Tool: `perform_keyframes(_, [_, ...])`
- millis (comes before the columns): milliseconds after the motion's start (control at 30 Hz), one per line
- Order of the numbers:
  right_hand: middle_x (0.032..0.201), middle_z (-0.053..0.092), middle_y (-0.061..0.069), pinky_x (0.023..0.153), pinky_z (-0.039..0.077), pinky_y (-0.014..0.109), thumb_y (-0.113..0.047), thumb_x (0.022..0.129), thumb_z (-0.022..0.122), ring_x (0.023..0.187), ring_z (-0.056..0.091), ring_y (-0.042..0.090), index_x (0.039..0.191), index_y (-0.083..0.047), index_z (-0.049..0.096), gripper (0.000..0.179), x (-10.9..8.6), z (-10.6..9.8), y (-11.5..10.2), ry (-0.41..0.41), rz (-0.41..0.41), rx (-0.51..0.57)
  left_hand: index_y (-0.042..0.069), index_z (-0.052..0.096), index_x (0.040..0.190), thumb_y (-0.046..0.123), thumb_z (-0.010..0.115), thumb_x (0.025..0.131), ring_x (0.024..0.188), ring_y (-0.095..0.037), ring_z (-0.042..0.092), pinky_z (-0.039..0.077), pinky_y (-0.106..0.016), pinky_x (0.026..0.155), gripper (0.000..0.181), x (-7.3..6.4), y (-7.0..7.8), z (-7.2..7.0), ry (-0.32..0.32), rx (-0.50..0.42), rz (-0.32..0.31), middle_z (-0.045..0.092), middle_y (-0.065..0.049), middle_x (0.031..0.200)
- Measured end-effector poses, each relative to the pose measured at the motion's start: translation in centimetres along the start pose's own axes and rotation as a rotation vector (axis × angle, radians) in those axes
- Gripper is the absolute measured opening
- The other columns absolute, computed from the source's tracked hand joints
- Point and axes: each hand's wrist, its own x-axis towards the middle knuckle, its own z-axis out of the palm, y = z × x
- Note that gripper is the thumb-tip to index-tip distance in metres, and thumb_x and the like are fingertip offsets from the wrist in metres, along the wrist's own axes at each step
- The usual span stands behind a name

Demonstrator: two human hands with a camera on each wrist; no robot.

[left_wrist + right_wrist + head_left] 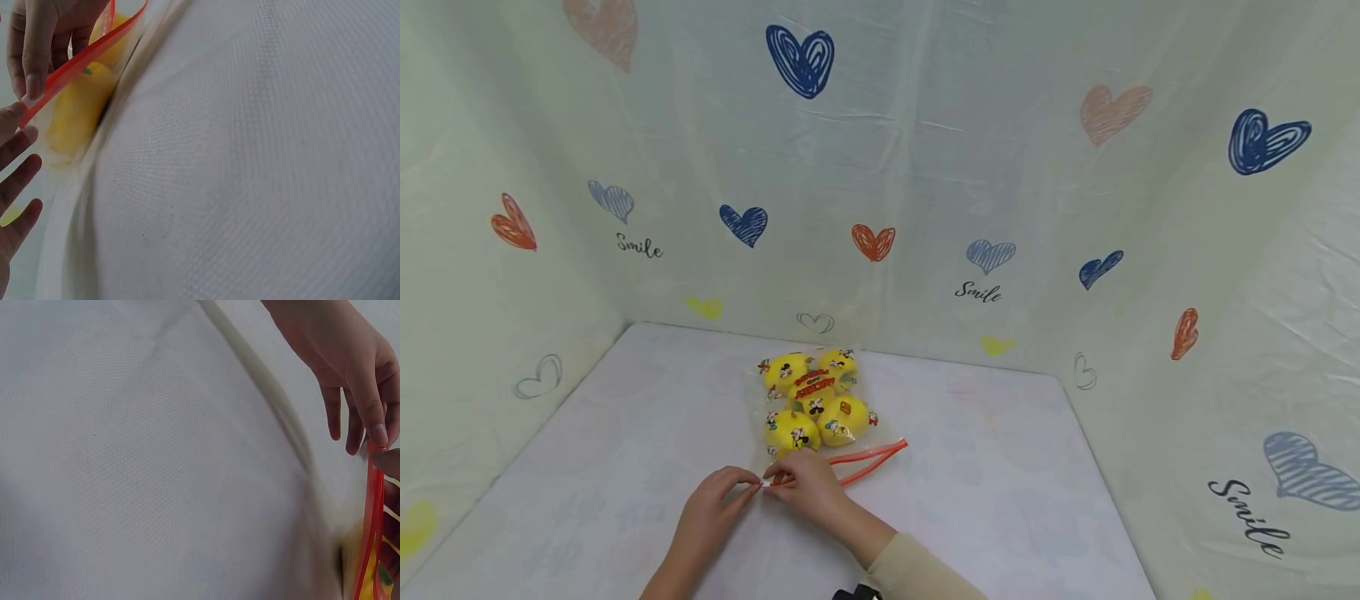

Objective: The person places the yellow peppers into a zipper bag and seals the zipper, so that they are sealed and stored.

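Note:
A clear zip bag [814,396] printed with cartoon figures and red lettering lies on the table, its opening toward me. Several rounded yellow items [81,115] fill it, one showing a green spot. Along its mouth runs a red zip strip [901,446], the two sides parted at the right. My left hand [706,507] pinches the strip's left end between thumb and forefinger, the other fingers spread. Beside it, my right hand [814,493] pinches the small white slider [30,100] on the strip. Fingertips of both hands nearly meet there.
A white cloth covers the table [985,467]. Pale curtains [895,167] printed with hearts and "Smile" stand along its back and both sides. A small black object [859,592] shows at the bottom edge, near the right sleeve [917,571].

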Motion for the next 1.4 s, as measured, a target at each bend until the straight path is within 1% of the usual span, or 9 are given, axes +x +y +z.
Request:
perform_keyframes(233, [0.076,0.060,-0.015,0.068,0.038,0.009,-0.020,0.084,0.077,0.077,0.047,-0.005,0.093,-0.017,0.076,0.010,-0.1,0.3,0.0,0.049,-0.034,0.032,0.017,0.069,0.084,0.001,0.078,0.078,0.087,-0.019,0.063,0.053,-0.043,0.077,0.020,0.1,-0.2,0.2,0.022,0.008,0.034,0.065,0.009,0.086])
perform_keyframes(367, [0.077,0.060,-0.015,0.068,0.038,0.009,-0.021,0.085,0.077,0.077,0.047,-0.005,0.092,-0.018,0.076,0.009,-0.1,0.6,0.1,0.079,-0.043,0.045,0.016,0.068,0.083,0.000,0.078,0.077,0.086,-0.021,0.063,0.052,-0.043,0.076,0.020,0.1,-0.2,0.3,0.048,0.016,0.048,0.065,0.008,0.085])
perform_keyframes(567, [0.078,0.061,-0.013,0.068,0.036,0.010,-0.021,0.084,0.077,0.076,0.046,-0.003,0.089,-0.018,0.076,0.006,-0.2,1.0,0.3,0.140,-0.067,0.054,0.017,0.066,0.083,-0.002,0.079,0.075,0.085,-0.018,0.062,0.053,-0.042,0.076,0.024,0.2,0.0,0.5,0.075,0.031,0.067,0.064,0.009,0.085])
perform_keyframes(767, [0.077,0.060,-0.012,0.069,0.036,0.012,-0.019,0.082,0.078,0.076,0.046,-0.002,0.088,-0.017,0.075,0.006,-0.3,1.4,0.8,0.207,-0.110,0.067,0.018,0.066,0.083,-0.004,0.080,0.073,0.084,-0.016,0.062,0.053,-0.040,0.074,0.029,0.3,0.1,0.5,0.106,0.044,0.113,0.063,0.011,0.085])
perform_keyframes(1000, [0.078,0.061,-0.012,0.070,0.037,0.012,-0.017,0.083,0.077,0.077,0.048,0.000,0.087,-0.016,0.074,0.005,-0.4,1.3,1.1,0.220,-0.133,0.097,0.019,0.065,0.082,-0.001,0.082,0.071,0.082,-0.014,0.062,0.052,-0.037,0.071,0.029,0.3,0.1,0.7,0.129,0.072,0.140,0.062,0.012,0.084])
perform_keyframes(1233, [0.079,0.062,-0.012,0.070,0.036,0.013,-0.018,0.084,0.077,0.080,0.049,-0.001,0.087,-0.016,0.075,0.004,-0.6,0.7,1.2,0.209,-0.119,0.131,0.021,0.064,0.081,-0.001,0.083,0.070,0.081,-0.011,0.060,0.053,-0.035,0.069,0.030,0.3,0.3,0.6,0.149,0.094,0.159,0.061,0.013,0.083])
perform_keyframes(1400, [0.079,0.062,-0.012,0.073,0.037,0.014,-0.017,0.082,0.077,0.081,0.050,-0.001,0.086,-0.017,0.075,0.005,-0.8,0.5,1.7,0.220,-0.122,0.092,0.020,0.065,0.082,-0.002,0.084,0.067,0.081,-0.012,0.061,0.052,-0.034,0.069,0.032,0.5,0.4,0.4,0.183,0.097,0.189,0.062,0.013,0.083])
